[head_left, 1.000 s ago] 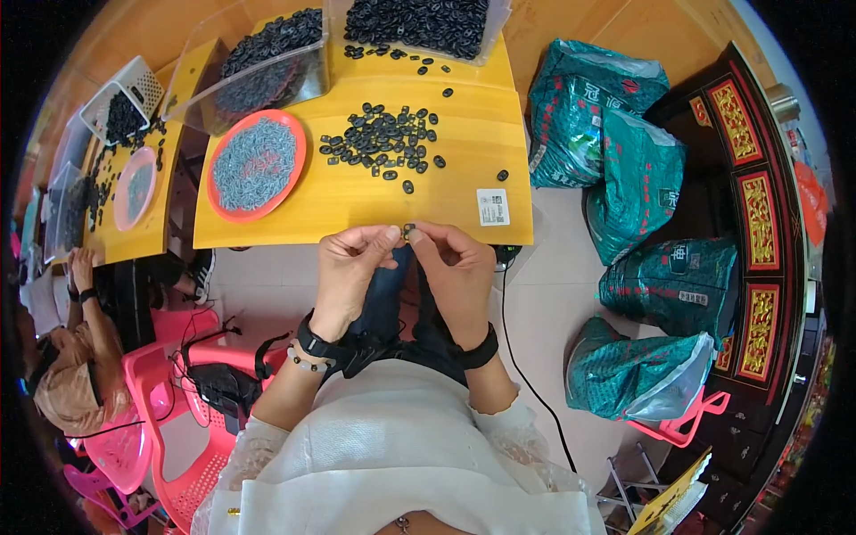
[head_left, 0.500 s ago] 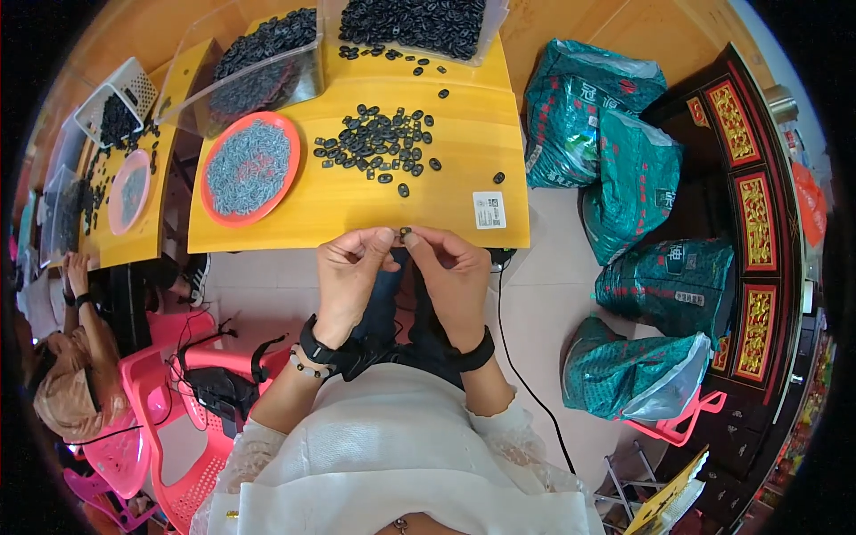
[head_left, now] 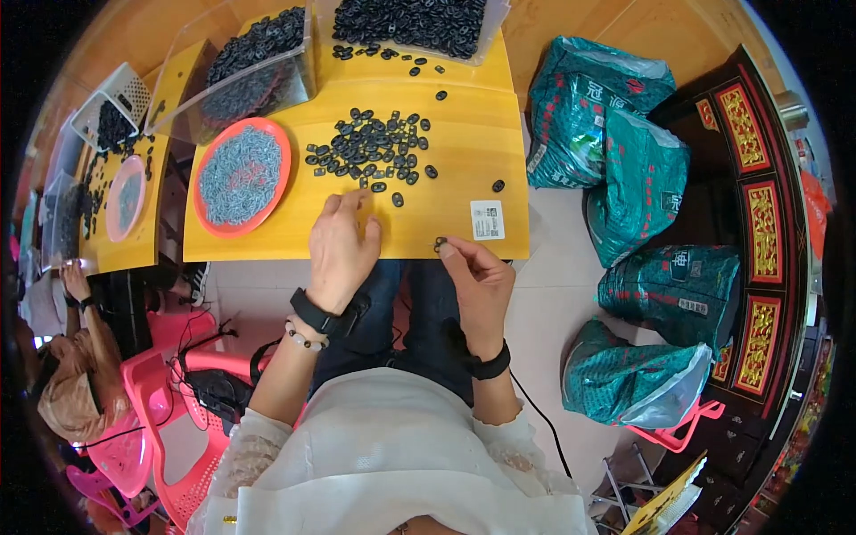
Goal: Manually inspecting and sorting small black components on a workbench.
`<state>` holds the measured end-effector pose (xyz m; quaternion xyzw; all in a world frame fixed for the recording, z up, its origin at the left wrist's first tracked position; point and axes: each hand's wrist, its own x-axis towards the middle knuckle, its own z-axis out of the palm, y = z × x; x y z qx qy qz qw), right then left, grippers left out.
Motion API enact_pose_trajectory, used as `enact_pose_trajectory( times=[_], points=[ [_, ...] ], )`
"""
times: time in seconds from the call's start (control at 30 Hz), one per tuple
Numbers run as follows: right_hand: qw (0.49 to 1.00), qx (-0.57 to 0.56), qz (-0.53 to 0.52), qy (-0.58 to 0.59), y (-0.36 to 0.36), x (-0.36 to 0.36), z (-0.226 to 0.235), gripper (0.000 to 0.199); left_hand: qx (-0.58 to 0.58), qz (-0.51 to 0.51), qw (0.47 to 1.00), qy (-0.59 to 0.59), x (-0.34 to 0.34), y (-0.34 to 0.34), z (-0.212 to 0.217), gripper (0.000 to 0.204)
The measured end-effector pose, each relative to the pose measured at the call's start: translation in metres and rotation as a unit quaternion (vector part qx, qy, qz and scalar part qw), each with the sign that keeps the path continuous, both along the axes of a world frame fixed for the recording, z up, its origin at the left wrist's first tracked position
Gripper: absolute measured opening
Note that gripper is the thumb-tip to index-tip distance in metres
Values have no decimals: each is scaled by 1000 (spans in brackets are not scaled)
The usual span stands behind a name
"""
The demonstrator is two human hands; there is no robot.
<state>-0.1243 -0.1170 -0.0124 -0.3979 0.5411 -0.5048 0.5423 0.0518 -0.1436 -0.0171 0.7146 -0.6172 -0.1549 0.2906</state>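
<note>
Head view. Your worktop (head_left: 473,134) carries a loose pile of black pieces (head_left: 366,149) around its middle, the nearest of them lying toward the front edge. A red plate (head_left: 286,165) filled with grey metal parts (head_left: 223,183) stands at the left edge. Two clear bins, a left bin (head_left: 308,80) and a right bin (head_left: 495,36), both holding black pieces, occupy the rear edge. A white label (head_left: 487,220) lies near the front right corner.

Your left hand (head_left: 343,251) reaches over the front edge, fingers loosely parted, nothing visible in its grasp. Its fingertips are close to the pile's nearest pieces; contact cannot be determined. Your right hand (head_left: 484,283) pinches a small dark piece (head_left: 440,244) between thumb and forefinger at the front edge, left of the label.

In this inspector's judgement, the step in hand is fetching with your left hand while your right retains its piece. The next move calls for a light fingertip pinch on a single piece, without scattering its neighbours.
</note>
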Motion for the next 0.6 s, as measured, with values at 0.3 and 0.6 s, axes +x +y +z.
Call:
enact_pose_trajectory(
  times=[0.3, 0.6],
  points=[
    [999, 8, -10, -46, 5, -16, -3, 18, 11, -5, 995, -95, -7, -23, -11, 22],
    [999, 30, -10, -25, 9, -21, -5, 18, 17, 9, 996, -90, 0, -14, -20, 14]
  ],
)
